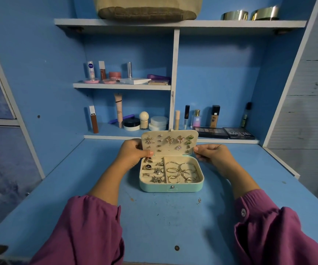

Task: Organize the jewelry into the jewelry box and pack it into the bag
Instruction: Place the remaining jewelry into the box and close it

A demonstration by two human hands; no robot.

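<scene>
The box (171, 176) sits mid-desk (97, 169), long axis across me, lid (169, 142) upright at its far edge. My left hand (133, 153) and right hand (210, 153) each pinch a lid end, equally near; the lid swings toward me to close.

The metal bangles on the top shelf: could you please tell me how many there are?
2, side by side at the right end of the top shelf: left bangle, right bangle. More may lie out of view.
</scene>
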